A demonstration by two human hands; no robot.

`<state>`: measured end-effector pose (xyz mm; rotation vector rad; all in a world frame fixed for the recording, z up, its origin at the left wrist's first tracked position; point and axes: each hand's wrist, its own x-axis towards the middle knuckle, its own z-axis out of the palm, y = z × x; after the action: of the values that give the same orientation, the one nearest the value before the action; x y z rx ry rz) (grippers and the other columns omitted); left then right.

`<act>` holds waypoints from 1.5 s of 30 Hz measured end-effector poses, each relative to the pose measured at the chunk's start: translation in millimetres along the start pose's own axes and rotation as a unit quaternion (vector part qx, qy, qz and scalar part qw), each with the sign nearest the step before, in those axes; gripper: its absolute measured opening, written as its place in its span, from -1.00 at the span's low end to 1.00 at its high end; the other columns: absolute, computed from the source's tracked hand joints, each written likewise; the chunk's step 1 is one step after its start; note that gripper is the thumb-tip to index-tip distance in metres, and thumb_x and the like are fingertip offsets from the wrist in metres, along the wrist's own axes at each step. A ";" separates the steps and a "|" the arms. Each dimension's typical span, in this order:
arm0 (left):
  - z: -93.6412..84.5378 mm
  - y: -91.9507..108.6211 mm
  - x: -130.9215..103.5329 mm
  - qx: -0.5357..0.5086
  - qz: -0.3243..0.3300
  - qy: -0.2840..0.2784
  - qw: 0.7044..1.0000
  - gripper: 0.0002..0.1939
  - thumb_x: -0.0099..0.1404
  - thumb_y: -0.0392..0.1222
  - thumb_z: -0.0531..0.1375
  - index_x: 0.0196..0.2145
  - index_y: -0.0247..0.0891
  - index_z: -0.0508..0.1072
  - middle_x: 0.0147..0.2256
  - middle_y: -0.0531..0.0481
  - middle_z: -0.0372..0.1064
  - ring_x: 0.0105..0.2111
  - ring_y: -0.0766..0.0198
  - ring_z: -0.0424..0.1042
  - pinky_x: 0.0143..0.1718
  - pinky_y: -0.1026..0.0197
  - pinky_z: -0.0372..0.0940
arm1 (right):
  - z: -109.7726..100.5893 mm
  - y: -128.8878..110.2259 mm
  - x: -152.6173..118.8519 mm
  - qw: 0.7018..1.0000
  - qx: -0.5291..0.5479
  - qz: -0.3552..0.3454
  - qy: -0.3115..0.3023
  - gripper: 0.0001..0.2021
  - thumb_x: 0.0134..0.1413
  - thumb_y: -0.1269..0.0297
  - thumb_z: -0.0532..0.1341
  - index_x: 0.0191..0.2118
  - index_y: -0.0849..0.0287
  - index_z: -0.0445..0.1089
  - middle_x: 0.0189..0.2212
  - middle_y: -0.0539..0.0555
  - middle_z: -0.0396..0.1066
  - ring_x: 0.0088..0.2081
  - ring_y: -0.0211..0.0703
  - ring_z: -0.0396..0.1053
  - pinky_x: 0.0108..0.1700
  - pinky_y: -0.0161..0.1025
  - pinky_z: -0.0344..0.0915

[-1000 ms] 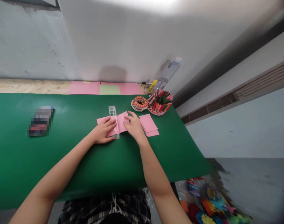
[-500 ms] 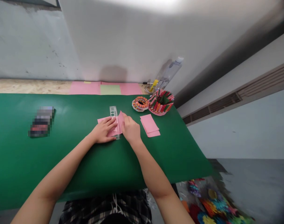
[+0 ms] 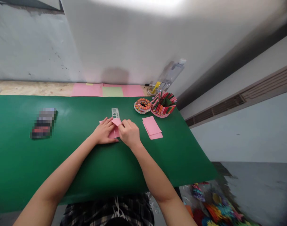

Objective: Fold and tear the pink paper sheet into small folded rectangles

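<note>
A small sheet of pink paper lies over a clear stencil ruler on the green table. My left hand rests flat on the paper's left part with its fingers spread. The right edge of the sheet is lifted and bent to the left, pinched by the closed fingers of my right hand. Both hands cover much of the paper and the ruler's lower end. To the right of my right hand lie several pink paper pieces in a loose stack.
A phone-like blurred object lies on the left of the green table. At the back right are colourful folded-paper rings, a folded-paper basket, a glue stick and a tilted clear bottle. Pink sheets line the wall.
My right hand has moved slightly left, tearing or folding the paper's lifted edge over toward my left hand. My left hand stays on the sheet.
</note>
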<state>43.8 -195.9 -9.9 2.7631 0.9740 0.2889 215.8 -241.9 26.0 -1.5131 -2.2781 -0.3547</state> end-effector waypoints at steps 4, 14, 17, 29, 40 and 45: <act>0.2 -0.3 -0.4 0.008 -0.007 -0.004 1.000 -0.13 0.09 0.29 0.13 0.17 -0.42 0.18 0.17 -0.33 0.14 0.26 -0.10 -0.05 0.27 -0.18 -0.30 | 3.9 0.8 2.6 0.997 0.021 -0.077 -0.013 -0.77 0.15 0.45 0.04 -0.41 0.23 0.42 -0.45 0.16 0.32 -0.34 -0.10 0.16 -0.32 -0.17 0.02; -0.7 0.1 0.4 0.024 -0.009 0.003 1.000 -0.22 0.08 0.24 0.14 0.13 -0.32 0.27 0.14 -0.26 0.22 0.26 -0.13 -0.07 0.26 -0.24 -0.46 | 3.2 1.5 7.7 0.973 0.040 -0.221 -0.047 -0.70 0.17 0.49 -0.02 -0.39 0.27 0.45 -0.45 0.16 0.36 -0.33 -0.10 0.18 -0.23 -0.12 0.12; -0.2 -0.2 0.3 0.027 -0.008 -0.005 1.000 -0.25 0.09 0.18 0.15 0.15 -0.31 0.25 0.15 -0.25 0.20 0.27 -0.14 -0.11 0.25 -0.26 -0.49 | -1.1 -3.9 7.2 0.966 0.048 -0.247 -0.056 -0.68 0.18 0.49 -0.05 -0.38 0.26 0.44 -0.44 0.14 0.36 -0.35 -0.11 0.19 -0.18 -0.09 0.14; -2.5 -0.3 -0.8 -0.001 -0.010 -0.005 1.000 -0.09 0.09 0.30 0.13 0.26 -0.28 0.06 0.25 -0.21 0.02 0.27 -0.15 -0.12 0.24 -0.28 -0.49 | -16.5 4.0 0.9 0.987 0.031 -0.111 -0.109 -0.85 0.04 0.48 0.09 -0.37 0.29 0.41 -0.42 0.20 0.37 -0.33 -0.08 0.25 -0.30 -0.16 0.07; -2.7 -4.3 -0.4 0.023 -0.011 -0.015 1.000 -0.32 0.23 0.04 0.08 0.26 -0.15 0.06 0.27 -0.06 0.00 0.29 -0.05 -0.14 0.24 -0.24 -0.49 | -32.8 -28.5 -3.0 0.872 0.357 -0.273 -0.194 -0.84 0.10 0.30 0.17 -0.45 0.23 0.41 -0.47 0.04 0.41 -0.39 -0.22 0.30 -0.30 -0.27 0.22; -0.8 -2.6 -2.1 0.011 -0.016 -0.017 1.000 -0.32 0.24 0.11 0.06 0.25 -0.16 0.06 0.26 -0.11 0.02 0.27 -0.07 -0.07 0.24 -0.24 -0.48 | -39.1 -5.5 0.4 0.803 0.565 -0.056 -0.182 -0.89 0.07 0.33 0.19 -0.29 0.22 0.41 -0.42 0.01 0.44 -0.40 -0.30 0.34 -0.32 -0.35 0.27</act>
<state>40.4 -195.2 -10.0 2.7604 1.0185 0.2277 217.4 -259.7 61.2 -0.8002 -2.0873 1.1765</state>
